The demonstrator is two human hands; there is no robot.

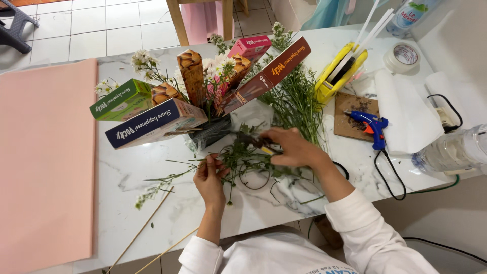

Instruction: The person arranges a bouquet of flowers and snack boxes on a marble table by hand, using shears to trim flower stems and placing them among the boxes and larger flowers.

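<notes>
We see our left hand (pixel 209 175) with fingertips pinched together on a thin green flower stem (pixel 177 175) that lies flat across the white marble table (pixel 127 177), its small white blooms trailing toward the left. Our right hand (pixel 293 147) is curled closed around a small dark cutting tool (pixel 252 140), likely scissors, whose tip points left into a loose heap of cut greenery (pixel 248 160) between the two hands.

Just behind the hands stands a dark container (pixel 210 132) packed with snack boxes on sticks: a navy box (pixel 152 123), a green box (pixel 122 99), a brown box (pixel 266 76), a pink box (pixel 251 46) and tall patterned packets, mixed with small white flowers. A bunch of green stems (pixel 299 101) lies close behind the right hand.

To the right we find a blue glue gun (pixel 373 127) on a brown cardboard piece (pixel 355 104), its black cord looping to the table's front edge, plus a yellow tape dispenser (pixel 340 71), a tape roll (pixel 403 56) and a clear plastic bottle (pixel 451 152).

To the left a large pink paper sheet (pixel 45 162) covers the table end. Two thin wooden skewers (pixel 144 228) lie near the front edge. Bare marble shows between the sheet and the left hand.
</notes>
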